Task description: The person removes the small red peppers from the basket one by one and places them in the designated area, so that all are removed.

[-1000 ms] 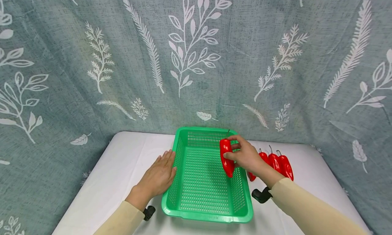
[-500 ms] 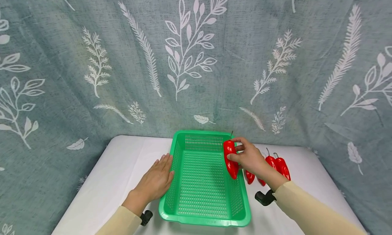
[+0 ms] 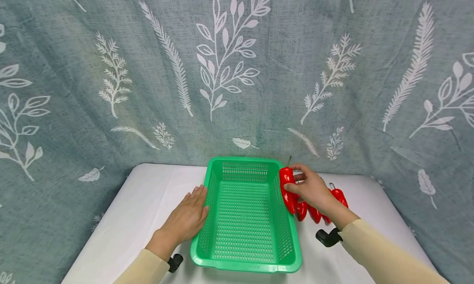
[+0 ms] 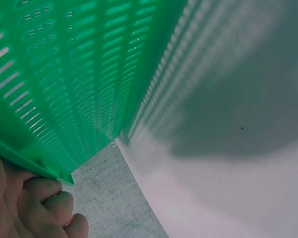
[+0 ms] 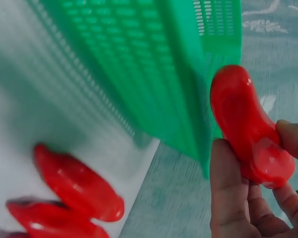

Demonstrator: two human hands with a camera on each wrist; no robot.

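Observation:
A long red pepper (image 3: 287, 189) with a thin stem is held upright, pinched between the thumb and fingers of my right hand (image 3: 310, 189). In the head view it overlaps the right rim of a green plastic basket (image 3: 246, 266). The right wrist view shows the same pepper (image 5: 241, 119) above the table, beside the basket's outer wall (image 5: 124, 59). My left hand (image 3: 186, 218) lies with straight fingers along the basket's left rim. In the left wrist view its fingers (image 4: 52, 201) are at that rim, near the slotted side wall (image 4: 89, 84). No pepper shows inside the basket.
Several red peppers (image 3: 314, 213) lie in a row on the white table (image 3: 374, 218) right of the basket, partly hidden by my right arm. A patterned grey-green cloth (image 3: 237, 90) hangs close behind the table's far edge.
My right hand has moved right with the pepper, from over the basket's inside to its right rim. My left hand stays at the left rim. The head view has shifted slightly.

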